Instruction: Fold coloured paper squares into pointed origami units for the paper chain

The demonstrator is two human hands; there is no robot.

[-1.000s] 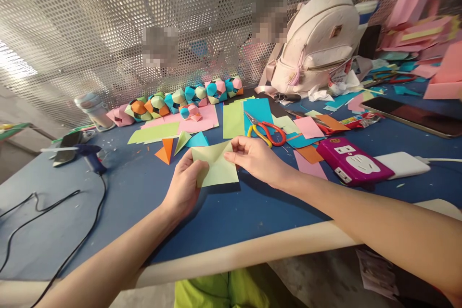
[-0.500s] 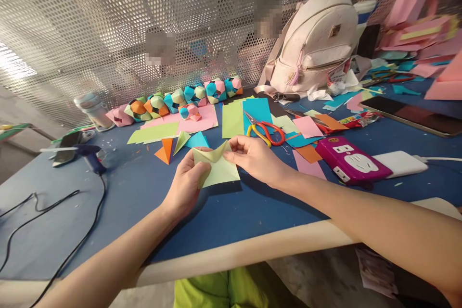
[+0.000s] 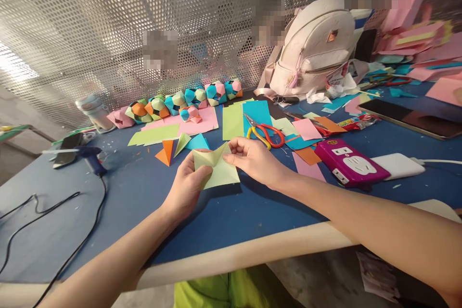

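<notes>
A pale green square of paper (image 3: 221, 172) is held up above the blue table between both hands, its upper edge dipping in a crease. My left hand (image 3: 186, 180) pinches its left side, thumb on top. At the upper right corner my right hand (image 3: 252, 159) grips it between thumb and fingers. Just beyond the left hand lie folded paper pieces: an orange one (image 3: 165, 152), a light green one (image 3: 182, 144) and a blue one (image 3: 198, 142). Scissors with red and yellow handles (image 3: 265, 134) rest on blue and green sheets past the right hand.
Several multicoloured paper balls (image 3: 176, 102) line the mesh panel. At left are a glue gun (image 3: 92, 158) with a trailing cord and a bottle (image 3: 96, 113). To the right sit a purple power socket (image 3: 348, 163), a phone (image 3: 411, 118) and a backpack (image 3: 317, 48).
Both hands keep their hold on the green paper, which has barely shifted. The view has tilted very slightly, and a blurred patch now shows above the backpack.
</notes>
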